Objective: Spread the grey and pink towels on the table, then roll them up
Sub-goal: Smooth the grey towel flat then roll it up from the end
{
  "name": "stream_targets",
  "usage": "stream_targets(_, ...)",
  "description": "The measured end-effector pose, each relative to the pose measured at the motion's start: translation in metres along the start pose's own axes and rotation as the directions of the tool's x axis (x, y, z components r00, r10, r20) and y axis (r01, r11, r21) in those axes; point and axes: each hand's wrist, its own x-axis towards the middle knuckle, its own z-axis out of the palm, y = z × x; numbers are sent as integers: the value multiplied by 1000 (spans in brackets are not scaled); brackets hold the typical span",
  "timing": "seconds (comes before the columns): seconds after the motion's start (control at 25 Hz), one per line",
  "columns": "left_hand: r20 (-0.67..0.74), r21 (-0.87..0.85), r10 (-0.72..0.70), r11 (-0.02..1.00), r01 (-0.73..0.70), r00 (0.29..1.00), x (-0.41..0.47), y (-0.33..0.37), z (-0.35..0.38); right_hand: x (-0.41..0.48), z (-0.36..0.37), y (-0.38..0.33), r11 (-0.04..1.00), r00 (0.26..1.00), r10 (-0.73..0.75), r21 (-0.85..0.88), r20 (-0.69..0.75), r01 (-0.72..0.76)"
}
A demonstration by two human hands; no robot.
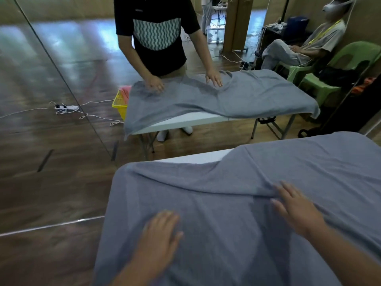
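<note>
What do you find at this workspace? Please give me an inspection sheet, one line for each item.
Surface: white table, almost all covered by the towel.
Job's things: grey towel spread out, creased; a pink cloth in a yellow basket on the floor, perhaps the pink towel.
Clutter: nothing seen.
Grippers: left hand and right hand lie flat on the towel, fingers straight.
Cables: white power strip with cords on the floor.
Surroundings: wooden floor; ahead, a standing person presses a like towel on a like table, perhaps a mirror image; a seated person on a green chair.
</note>
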Motion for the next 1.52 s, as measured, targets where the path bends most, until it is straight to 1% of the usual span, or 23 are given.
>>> stream_targets(0.04, 27, -53, 122, 991, -121, 992, 32, -19, -26, 28, 0, -21, 999, 999, -37, 9, 7, 37)
stream_targets(0.08, 77, -29, 139, 990, -137, 987, 64, -38, -20, 53, 1, -40, 996, 996, -85, 25, 9, 85)
stream_targets(0.12, 35, -69, 159, 985, -157, 987, 107, -43, -19, 79, 3, -57, 991, 991, -130, 45, 6, 130)
stream_targets(0.16, 32, -89, 170, 982, -167, 985, 139, -46, -19, 104, 4, -73, 985, 986, -164, 47, -3, 164)
stream_targets(0.2, 70, -95, 183, 980, -176, 981, 169, -43, -12, 128, 7, -85, 982, 982, -188, 23, -2, 188)
stream_targets(0.24, 91, -104, 164, 982, -155, 982, 198, -43, -1, 154, 10, -95, 978, 978, -208, -24, 19, 209)
stream_targets(0.28, 119, -81, 143, 988, -134, 982, 215, -41, 2, 175, 12, -102, 967, 971, -233, -90, 53, 237)
stream_targets(0.32, 103, -51, 160, 987, -155, 982, 231, -43, 16, 195, 12, -107, 949, 962, -255, -164, 101, 269)
stream_targets(0.36, 128, 3, 159, 987, -161, 979, 240, -43, 21, 211, 13, -109, 931, 954, -262, -221, 145, 290)
stream_targets(0.44, 127, 43, 150, 987, -156, 981, 254, -43, 32, 237, 16, -105, 917, 944, -260, -255, 202, 308)
stream_targets(0.52, 106, 21, 157, 987, -161, 982, 262, -44, 33, 256, 12, -95, 903, 941, -258, -291, 218, 315)
stream_targets(0.6, 66, 4, 138, 990, -139, 988, 276, -50, 22, 275, -1, -87, 875, 940, -275, -352, 201, 331)
stream_targets(0.68, -19, -19, 79, 997, -80, 997, 297, -58, 9, 294, -16, -89, 868, 949, -288, -384, 129, 315)
stream_targets(0.8, -94, -77, -33, 997, 26, 995, 317, -62, 3, 306, -14, -93, 909, 970, -242, -341, 33, 238)
stream_targets(0.88, -100, -171, -108, 981, 90, 989, 306, -53, 9, 292, 0, -97, 957, 981, -186, -234, -49, 169)
stream_targets(0.92, -88, -220, -101, 972, 80, 991, 290, -46, 13, 274, 9, -101, 973, 979, -176, -167, -106, 157)
stream_targets(0.96, -66, -240, -51, 970, 34, 997, 267, -38, 16, 249, 18, -108, 980, 969, -186, -98, -161, 172)
stream_targets(1.04, 8, -211, 122, 970, -117, 993, 204, -23, 17, 175, 39, -132, 968, 948, -238, 25, -211, 249)
stream_targets(1.08, 26, -180, 203, 964, -196, 979, 170, -20, 17, 132, 52, -146, 956, 943, -267, 71, -197, 285)
stream_targets(1.16, 58, -147, 293, 948, -282, 954, 102, -25, 16, 46, 83, -170, 935, 937, -310, 130, -162, 331)
stream_targets(1.28, 138, -139, 337, 938, -318, 931, 15, -57, 10, -52, 116, -177, 949, 957, -254, 156, -138, 274)
stream_targets(1.4, 227, -114, 381, 924, -364, 896, -42, -98, 1, -112, 117, -164, 976, 979, -147, 139, -143, 167)
stream_targets(1.52, 302, -115, 393, 920, -376, 869, -75, -133, -14, -161, 114, -161, 999, 992, -6, 41, -123, 11)
